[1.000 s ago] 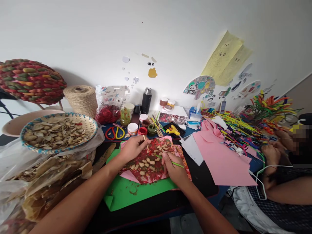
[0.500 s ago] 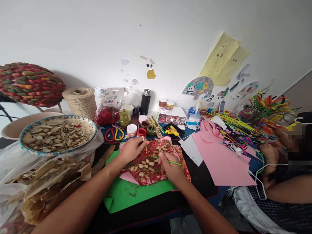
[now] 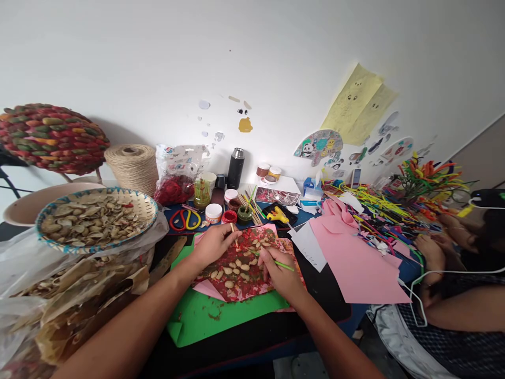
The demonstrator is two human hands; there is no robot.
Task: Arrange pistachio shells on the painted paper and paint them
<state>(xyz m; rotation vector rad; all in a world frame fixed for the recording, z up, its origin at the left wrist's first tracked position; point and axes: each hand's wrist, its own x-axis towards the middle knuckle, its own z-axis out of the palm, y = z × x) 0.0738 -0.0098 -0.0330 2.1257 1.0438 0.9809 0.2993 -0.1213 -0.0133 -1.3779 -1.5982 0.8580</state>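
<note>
Between the fingers of my left hand (image 3: 213,245) is a slim pale wooden stick (image 3: 232,228), its lower end over the paint-smeared pink paper (image 3: 215,289). My right hand (image 3: 278,271) is closed around a thin green-handled paintbrush (image 3: 285,266). The brush tip is too small to make out among the unshelled peanuts (image 3: 236,264) lying on the paper. Beneath the paper spreads a green sheet (image 3: 201,323). Just beyond my hands stand open paint jars, one red (image 3: 229,217) and one dark green (image 3: 245,213).
Left lies a woven basket of shells (image 3: 97,218) beside a twine spool (image 3: 132,163). Scissors (image 3: 184,220), a black flask (image 3: 235,168) and a yellow glue gun (image 3: 277,215) stand behind. Pink sheets (image 3: 359,268) and a co-worker's hands (image 3: 432,250) are at right.
The view has shifted slightly. Both hands stay in nearly the same place, still holding the stick and the paintbrush. The co-worker's hands have moved a little.
</note>
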